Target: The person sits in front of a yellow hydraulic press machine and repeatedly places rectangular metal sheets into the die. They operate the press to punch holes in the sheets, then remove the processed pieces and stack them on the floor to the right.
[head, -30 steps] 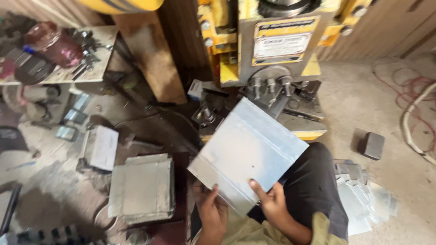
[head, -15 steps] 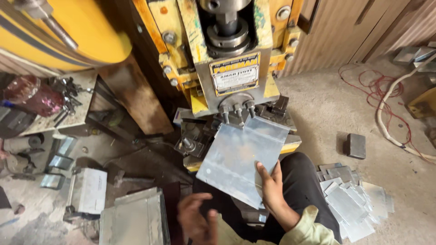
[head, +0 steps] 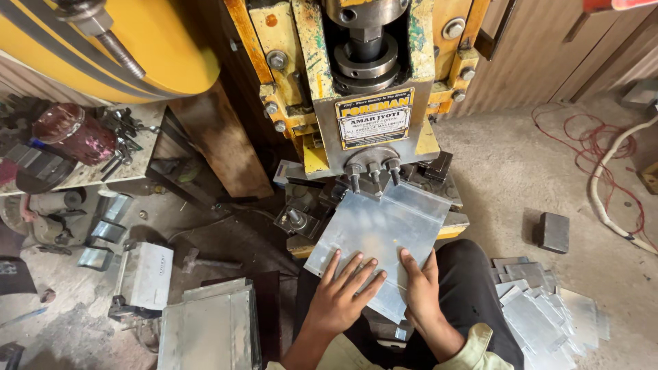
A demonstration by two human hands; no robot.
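From the head cam: both your hands are flat on the metal sheet [head: 380,236], fingers spread wide, nothing gripped. Your left hand [head: 340,296] presses its near edge at about 7 o'clock, your right hand [head: 419,291] sits at 5 o'clock, thumb side along the sheet's right edge. The sheet's far edge is tucked under the yellow press [head: 363,89], right at the bolts below its plate, 12 o'clock from your hands. A stack of folded trays [head: 209,332] lies on the floor at 9 o'clock, and a pile of cut blanks [head: 541,318] at 3 o'clock beside your knee
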